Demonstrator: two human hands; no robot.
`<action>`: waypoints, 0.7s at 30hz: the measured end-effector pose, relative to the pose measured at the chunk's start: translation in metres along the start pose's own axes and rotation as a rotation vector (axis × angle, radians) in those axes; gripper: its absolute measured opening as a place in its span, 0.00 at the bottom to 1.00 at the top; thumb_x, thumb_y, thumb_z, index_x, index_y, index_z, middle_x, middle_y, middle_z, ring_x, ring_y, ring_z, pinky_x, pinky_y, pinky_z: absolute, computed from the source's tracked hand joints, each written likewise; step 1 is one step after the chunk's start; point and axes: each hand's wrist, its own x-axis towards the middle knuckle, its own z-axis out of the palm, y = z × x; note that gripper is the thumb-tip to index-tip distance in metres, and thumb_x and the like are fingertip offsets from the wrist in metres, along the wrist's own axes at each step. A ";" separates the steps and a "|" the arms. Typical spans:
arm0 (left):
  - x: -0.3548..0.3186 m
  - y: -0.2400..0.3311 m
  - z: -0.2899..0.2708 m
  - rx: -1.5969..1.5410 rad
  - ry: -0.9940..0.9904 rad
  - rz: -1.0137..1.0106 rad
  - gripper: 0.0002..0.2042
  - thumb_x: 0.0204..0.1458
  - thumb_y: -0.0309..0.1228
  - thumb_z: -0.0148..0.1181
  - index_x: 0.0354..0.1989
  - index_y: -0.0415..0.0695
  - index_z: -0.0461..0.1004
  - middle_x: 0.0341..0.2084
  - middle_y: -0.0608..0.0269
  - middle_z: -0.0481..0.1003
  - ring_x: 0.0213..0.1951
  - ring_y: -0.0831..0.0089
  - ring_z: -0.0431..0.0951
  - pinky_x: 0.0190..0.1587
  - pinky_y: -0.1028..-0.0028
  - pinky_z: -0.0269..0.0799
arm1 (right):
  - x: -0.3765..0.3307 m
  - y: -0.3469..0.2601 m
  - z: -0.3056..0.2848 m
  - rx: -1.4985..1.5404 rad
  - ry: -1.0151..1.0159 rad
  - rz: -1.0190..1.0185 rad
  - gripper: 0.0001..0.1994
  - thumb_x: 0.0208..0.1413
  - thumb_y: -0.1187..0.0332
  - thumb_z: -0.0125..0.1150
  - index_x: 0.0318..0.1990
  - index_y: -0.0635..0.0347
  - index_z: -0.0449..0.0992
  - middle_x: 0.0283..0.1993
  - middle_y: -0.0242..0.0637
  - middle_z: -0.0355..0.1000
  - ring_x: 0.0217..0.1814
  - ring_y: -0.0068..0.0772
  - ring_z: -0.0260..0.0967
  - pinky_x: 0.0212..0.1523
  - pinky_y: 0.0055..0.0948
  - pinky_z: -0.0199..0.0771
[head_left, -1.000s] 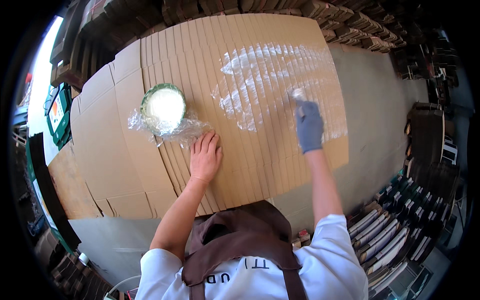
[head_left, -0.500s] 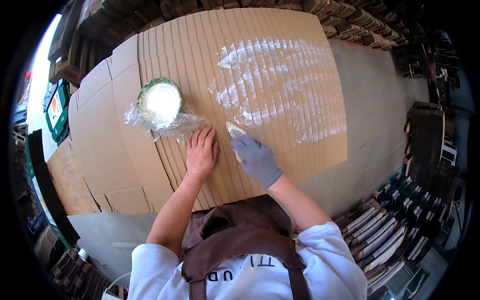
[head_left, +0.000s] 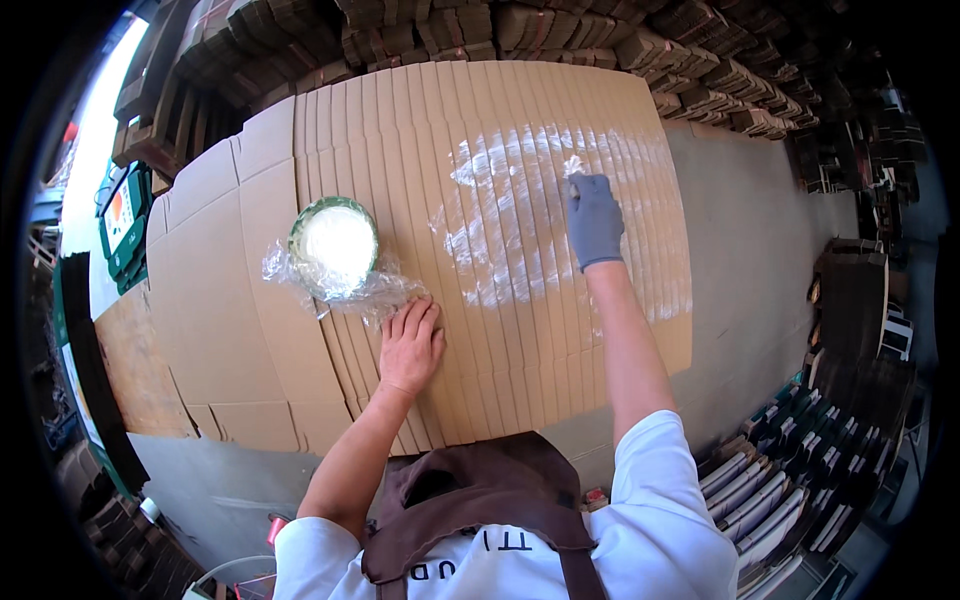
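Overlapping cardboard sheets (head_left: 500,390) lie fanned out in front of me, with white glue-like streaks (head_left: 500,240) across their right part. My right hand (head_left: 596,215), in a grey glove, is closed around a brush (head_left: 573,170); its pale bristles touch the streaked cardboard and its handle is hidden in the glove. My bare left hand (head_left: 410,347) lies flat on the sheets with its fingers out. Just beyond its fingertips is crumpled clear plastic film (head_left: 370,290), bunched round a green-rimmed bowl (head_left: 333,244) of white paste.
Stacks of folded cardboard (head_left: 560,30) line the far side. Green boxes (head_left: 125,225) stand at the left, beside a wooden board (head_left: 145,360). Bundles of dark and white folded pieces (head_left: 780,470) sit at the lower right. Grey floor (head_left: 745,240) shows right of the sheets.
My right hand has swept the brush away from me and to the right, from the bare cardboard onto the white streaks. My left hand stays by the plastic film. The whole view has shifted slightly.
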 end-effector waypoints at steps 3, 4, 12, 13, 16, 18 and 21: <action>0.009 0.000 -0.006 0.031 -0.005 -0.004 0.23 0.51 0.34 0.61 0.58 0.49 0.70 0.60 0.66 0.68 0.63 0.64 0.64 0.65 0.54 0.58 | 0.006 -0.071 0.013 0.177 0.186 -0.274 0.17 0.51 0.78 0.56 0.49 0.52 0.76 0.45 0.42 0.73 0.44 0.48 0.74 0.42 0.43 0.78; 0.005 0.002 -0.008 0.040 -0.022 -0.002 0.23 0.51 0.35 0.61 0.57 0.49 0.71 0.60 0.66 0.68 0.63 0.64 0.64 0.65 0.54 0.58 | -0.002 -0.086 0.023 0.189 0.104 -0.315 0.16 0.52 0.78 0.56 0.48 0.52 0.77 0.45 0.42 0.73 0.44 0.48 0.74 0.42 0.43 0.78; 0.007 -0.001 -0.005 0.038 -0.021 -0.011 0.23 0.51 0.35 0.62 0.57 0.51 0.72 0.60 0.68 0.68 0.62 0.65 0.65 0.64 0.54 0.59 | 0.048 -0.076 0.019 0.225 -0.002 -0.202 0.14 0.54 0.76 0.55 0.47 0.52 0.78 0.51 0.41 0.72 0.47 0.48 0.75 0.47 0.42 0.77; 0.004 0.001 -0.005 0.037 -0.026 -0.014 0.23 0.50 0.35 0.62 0.57 0.51 0.72 0.60 0.68 0.68 0.62 0.66 0.65 0.64 0.54 0.59 | 0.043 -0.085 0.019 0.262 0.005 -0.266 0.14 0.55 0.75 0.54 0.47 0.52 0.78 0.52 0.41 0.72 0.48 0.48 0.74 0.48 0.42 0.77; 0.005 0.002 -0.003 0.032 -0.023 -0.009 0.23 0.50 0.34 0.62 0.57 0.50 0.72 0.59 0.67 0.69 0.62 0.66 0.65 0.63 0.54 0.59 | 0.043 -0.089 0.026 0.243 -0.109 -0.265 0.13 0.56 0.72 0.54 0.48 0.51 0.78 0.52 0.41 0.72 0.48 0.49 0.74 0.49 0.43 0.76; 0.005 0.000 -0.006 0.043 -0.028 -0.006 0.23 0.49 0.34 0.62 0.57 0.50 0.72 0.59 0.67 0.69 0.62 0.66 0.65 0.63 0.54 0.59 | 0.072 -0.034 0.022 0.138 0.049 -0.107 0.07 0.58 0.68 0.56 0.42 0.55 0.76 0.47 0.44 0.72 0.40 0.53 0.74 0.43 0.47 0.77; 0.007 0.001 -0.007 0.044 -0.031 -0.008 0.23 0.49 0.34 0.63 0.56 0.50 0.72 0.59 0.67 0.69 0.62 0.65 0.66 0.63 0.54 0.59 | 0.086 -0.010 0.001 0.601 0.163 0.220 0.10 0.61 0.63 0.57 0.39 0.60 0.80 0.40 0.45 0.77 0.39 0.45 0.77 0.42 0.40 0.77</action>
